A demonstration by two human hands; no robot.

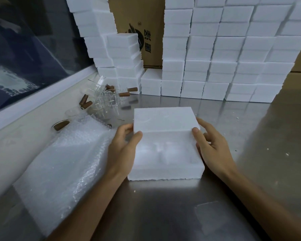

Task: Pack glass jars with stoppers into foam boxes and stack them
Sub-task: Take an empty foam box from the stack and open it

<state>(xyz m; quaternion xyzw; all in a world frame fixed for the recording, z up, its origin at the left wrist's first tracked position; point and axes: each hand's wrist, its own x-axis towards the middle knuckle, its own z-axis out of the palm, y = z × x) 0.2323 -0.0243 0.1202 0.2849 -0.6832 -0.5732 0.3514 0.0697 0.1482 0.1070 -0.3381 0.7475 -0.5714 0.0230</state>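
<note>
1. Foam box (pixel 165 153) sits on the steel table (pixel 163 214), its lid (pixel 165 119) slid back, probably to bare the moulded recess.
2. Left hand (pixel 123 145) and right hand (pixel 210 145) curl their fingers on the lid's near corners.
3. Jars (pixel 104 100), clear glass with brown stoppers (pixel 85 101), lie far-left beside bubble wrap (pixel 68 153); white, crumbly-edged boxes (pixel 224 58) are stacked behind.

Single view only: head-worn wide-angle cam, looking forward and down across the steel tabletop (pixel 163 214), so nothing is shared with a second view. Close range: both forearms enter from the near edge, left hand (pixel 124 150) and right hand (pixel 211 146) sit mid-frame. Far side is filled by foam box stacks (pixel 224 58); window (pixel 24 49) runs along the left, with visible barrel distortion at the edges.
</note>
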